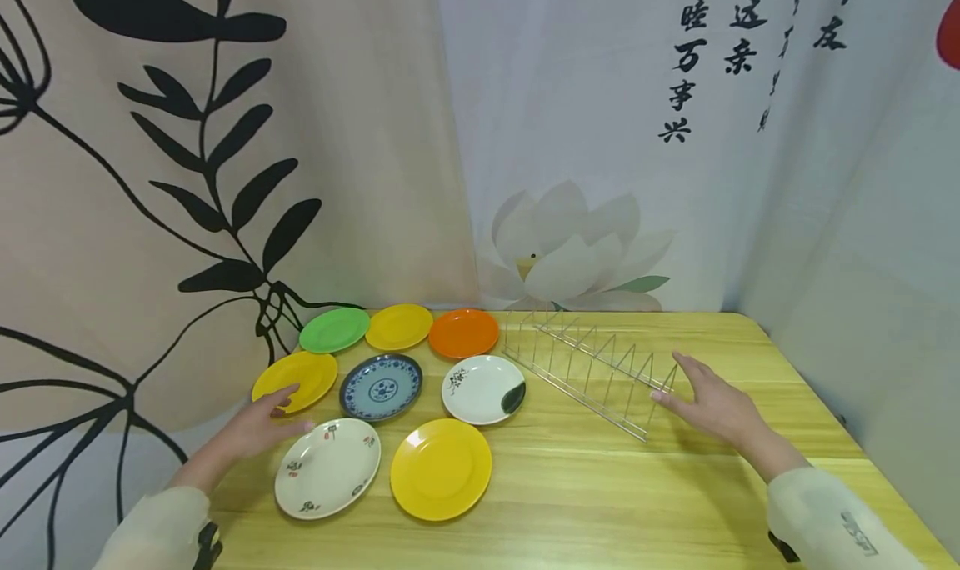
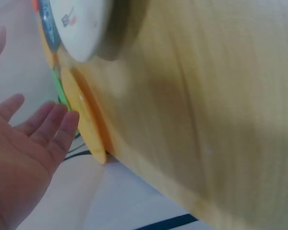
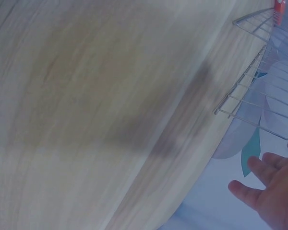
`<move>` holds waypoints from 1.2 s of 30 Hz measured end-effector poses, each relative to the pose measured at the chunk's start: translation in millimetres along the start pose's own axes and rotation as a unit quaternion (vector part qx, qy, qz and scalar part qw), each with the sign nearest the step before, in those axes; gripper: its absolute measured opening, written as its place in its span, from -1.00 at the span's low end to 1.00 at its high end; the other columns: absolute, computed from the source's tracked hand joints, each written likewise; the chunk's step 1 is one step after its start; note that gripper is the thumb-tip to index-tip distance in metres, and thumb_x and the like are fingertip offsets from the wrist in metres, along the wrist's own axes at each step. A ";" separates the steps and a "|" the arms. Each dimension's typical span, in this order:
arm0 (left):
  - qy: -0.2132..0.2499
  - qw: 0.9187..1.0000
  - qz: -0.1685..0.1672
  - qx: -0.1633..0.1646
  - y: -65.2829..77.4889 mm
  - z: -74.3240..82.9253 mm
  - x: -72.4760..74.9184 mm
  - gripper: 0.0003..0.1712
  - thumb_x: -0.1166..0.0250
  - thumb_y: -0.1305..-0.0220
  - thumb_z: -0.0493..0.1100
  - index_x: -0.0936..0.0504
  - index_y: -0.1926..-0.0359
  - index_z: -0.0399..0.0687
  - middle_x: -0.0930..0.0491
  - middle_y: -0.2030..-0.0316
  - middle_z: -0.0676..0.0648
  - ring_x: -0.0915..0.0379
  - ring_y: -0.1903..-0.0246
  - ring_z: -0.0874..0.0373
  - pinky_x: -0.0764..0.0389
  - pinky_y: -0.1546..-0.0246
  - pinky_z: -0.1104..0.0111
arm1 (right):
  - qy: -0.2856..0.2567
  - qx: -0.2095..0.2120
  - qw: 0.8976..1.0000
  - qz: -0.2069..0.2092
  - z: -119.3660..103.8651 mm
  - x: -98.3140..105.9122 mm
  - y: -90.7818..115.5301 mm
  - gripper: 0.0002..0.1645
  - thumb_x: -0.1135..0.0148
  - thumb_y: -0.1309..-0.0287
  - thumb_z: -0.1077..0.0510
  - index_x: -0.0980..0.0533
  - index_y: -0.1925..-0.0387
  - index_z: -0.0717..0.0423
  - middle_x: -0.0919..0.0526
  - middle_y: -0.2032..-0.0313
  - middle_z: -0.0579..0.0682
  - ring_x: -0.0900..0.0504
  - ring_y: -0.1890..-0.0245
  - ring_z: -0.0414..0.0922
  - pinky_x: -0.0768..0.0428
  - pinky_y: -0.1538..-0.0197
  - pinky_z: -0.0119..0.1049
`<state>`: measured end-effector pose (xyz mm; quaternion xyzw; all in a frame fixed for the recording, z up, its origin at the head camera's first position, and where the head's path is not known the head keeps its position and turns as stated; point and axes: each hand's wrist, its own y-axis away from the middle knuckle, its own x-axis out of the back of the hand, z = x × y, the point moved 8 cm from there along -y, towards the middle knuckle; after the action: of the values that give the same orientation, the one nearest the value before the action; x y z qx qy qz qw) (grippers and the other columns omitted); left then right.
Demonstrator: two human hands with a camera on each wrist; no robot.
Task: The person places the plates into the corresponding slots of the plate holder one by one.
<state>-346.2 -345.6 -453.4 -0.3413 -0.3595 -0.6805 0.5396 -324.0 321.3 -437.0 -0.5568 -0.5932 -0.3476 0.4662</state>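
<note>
My left hand (image 1: 255,427), fingers spread and holding nothing, hovers beside the left yellow plate (image 1: 309,372) and the white plate with small printed motifs (image 1: 328,470). In the left wrist view, the fingertips overlap the edge of the yellow plate (image 2: 84,117). At the right end of a wire dish rack (image 1: 574,395), my right hand (image 1: 720,405) is held with thumb and fingers apart, also holding nothing. The right wrist view has that hand (image 3: 276,191) just off the end of the rack.
Behind the left hand lie a green plate (image 1: 335,330), another yellow plate (image 1: 399,327) and an orange plate (image 1: 464,333). A blue patterned plate (image 1: 382,387), a white leaf-print plate (image 1: 476,387) and a front yellow plate (image 1: 441,470) share the wooden table (image 1: 585,503). Printed curtains (image 1: 375,178) hang behind.
</note>
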 end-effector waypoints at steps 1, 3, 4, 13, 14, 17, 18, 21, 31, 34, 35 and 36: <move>0.008 1.000 -0.006 0.003 1.0 -2.4 -1.7 0.10 -0.32 -0.26 0.25 -0.06 -0.46 -0.42 -0.26 -0.24 -0.58 -0.31 -0.15 -0.46 -0.44 -0.06 -0.26 | -0.001 -0.001 1.000 0.000 0.3 -0.6 0.1 0.14 0.01 -0.30 -0.46 0.01 -0.51 0.29 -0.11 -0.40 0.47 -0.25 -0.26 0.48 -0.41 0.01 0.46; 0.028 0.999 -0.020 0.008 2.7 -6.9 -5.4 0.06 -0.33 -0.27 0.19 -0.06 -0.45 -0.43 -0.32 -0.21 -0.56 -0.36 -0.13 -0.41 -0.48 -0.05 -0.21 | -0.006 -0.002 1.000 0.002 0.6 -1.4 0.6 0.12 0.01 -0.30 -0.46 -0.02 -0.50 0.29 -0.13 -0.39 0.47 -0.28 -0.25 0.49 -0.42 0.02 0.46; 0.037 0.999 -0.026 0.014 3.3 -9.7 -7.2 0.05 -0.33 -0.28 0.18 -0.07 -0.45 -0.44 -0.35 -0.19 -0.54 -0.37 -0.11 -0.39 -0.49 -0.05 -0.18 | -0.008 -0.002 1.000 0.003 0.6 -1.7 0.8 0.11 0.01 -0.30 -0.45 -0.04 -0.49 0.29 -0.13 -0.39 0.47 -0.29 -0.24 0.49 -0.42 0.02 0.46; 0.116 0.990 -0.065 0.046 10.1 -28.0 -22.2 -0.02 -0.37 -0.27 0.08 -0.13 -0.42 -0.45 -0.48 -0.07 -0.34 -0.44 -0.04 -0.21 -0.64 0.11 0.06 | -0.020 -0.019 1.000 0.007 3.5 -2.8 1.1 0.12 0.00 -0.29 -0.47 -0.07 -0.47 0.32 -0.17 -0.36 0.51 -0.36 -0.17 0.51 -0.42 0.04 0.45; 0.126 0.989 -0.066 0.050 10.3 -29.9 -23.2 -0.03 -0.38 -0.27 0.06 -0.13 -0.43 -0.44 -0.48 -0.07 -0.33 -0.45 -0.04 -0.20 -0.65 0.13 0.08 | -0.021 -0.022 1.000 0.007 3.8 -2.7 1.1 0.12 0.00 -0.28 -0.47 -0.07 -0.47 0.32 -0.18 -0.35 0.51 -0.37 -0.16 0.50 -0.43 0.05 0.44; 0.145 0.986 -0.067 0.054 10.6 -34.1 -25.2 -0.04 -0.39 -0.27 0.03 -0.13 -0.42 -0.45 -0.48 -0.07 -0.34 -0.45 -0.04 -0.20 -0.66 0.15 0.09 | -0.026 -0.024 0.999 0.008 4.3 -2.6 1.0 0.11 0.00 -0.28 -0.47 -0.10 -0.46 0.32 -0.21 -0.34 0.51 -0.38 -0.16 0.49 -0.45 0.07 0.42; 0.149 0.985 -0.067 0.054 10.4 -35.4 -25.7 -0.05 -0.38 -0.28 0.02 -0.13 -0.42 -0.45 -0.47 -0.07 -0.35 -0.46 -0.04 -0.20 -0.66 0.15 0.09 | -0.029 -0.024 0.999 0.009 4.4 -2.6 1.0 0.11 -0.01 -0.28 -0.47 -0.10 -0.45 0.32 -0.21 -0.33 0.51 -0.38 -0.16 0.49 -0.46 0.08 0.41; 0.158 0.983 -0.068 0.058 10.0 -38.7 -27.5 -0.07 -0.39 -0.27 0.00 -0.15 -0.42 -0.43 -0.49 -0.06 -0.33 -0.47 -0.02 -0.15 -0.67 0.13 0.08 | -0.040 -0.024 0.999 0.009 5.3 -3.1 0.9 0.09 -0.02 -0.28 -0.45 -0.12 -0.45 0.32 -0.23 -0.33 0.50 -0.40 -0.15 0.47 -0.47 0.06 0.38; 0.169 0.981 -0.084 0.038 9.4 -37.0 -34.2 -0.23 -0.37 -0.28 -0.14 -0.26 -0.34 -0.49 -0.55 0.05 -0.23 -0.51 0.11 -0.02 -0.67 0.19 0.14 | -0.071 -0.029 0.997 0.007 9.5 -9.2 2.2 0.09 -0.02 -0.32 -0.42 -0.05 -0.47 0.34 -0.26 -0.33 0.47 -0.44 -0.15 0.42 -0.49 0.05 0.35; 0.183 0.978 -0.092 0.029 8.4 -38.2 -37.6 -0.27 -0.37 -0.27 -0.19 -0.29 -0.31 -0.53 -0.57 0.06 -0.25 -0.54 0.13 -0.02 -0.67 0.20 0.16 | -0.083 -0.031 0.996 0.004 9.5 -11.2 3.0 0.10 -0.01 -0.33 -0.41 -0.01 -0.48 0.34 -0.22 -0.36 0.46 -0.41 -0.19 0.42 -0.47 0.02 0.38; 0.191 0.977 -0.095 0.025 8.4 -38.1 -38.4 -0.28 -0.36 -0.27 -0.21 -0.30 -0.30 -0.54 -0.58 0.05 -0.26 -0.54 0.13 -0.02 -0.68 0.20 0.15 | -0.087 -0.032 0.996 0.003 9.5 -11.6 3.1 0.10 -0.01 -0.33 -0.41 -0.01 -0.48 0.34 -0.20 -0.37 0.45 -0.39 -0.21 0.41 -0.46 0.01 0.39; 0.194 0.976 -0.097 0.024 8.1 -38.5 -39.3 -0.30 -0.35 -0.27 -0.23 -0.30 -0.29 -0.55 -0.58 0.05 -0.28 -0.54 0.13 -0.02 -0.68 0.19 0.15 | -0.090 -0.033 0.995 0.002 9.4 -11.7 3.4 0.10 -0.01 -0.33 -0.41 0.00 -0.49 0.34 -0.19 -0.38 0.44 -0.38 -0.22 0.41 -0.45 0.01 0.39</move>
<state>-333.9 -360.7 -505.6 -0.1529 -0.2958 -0.7740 0.5386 -322.9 326.5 -451.4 -0.6021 -0.6201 -0.3140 0.3929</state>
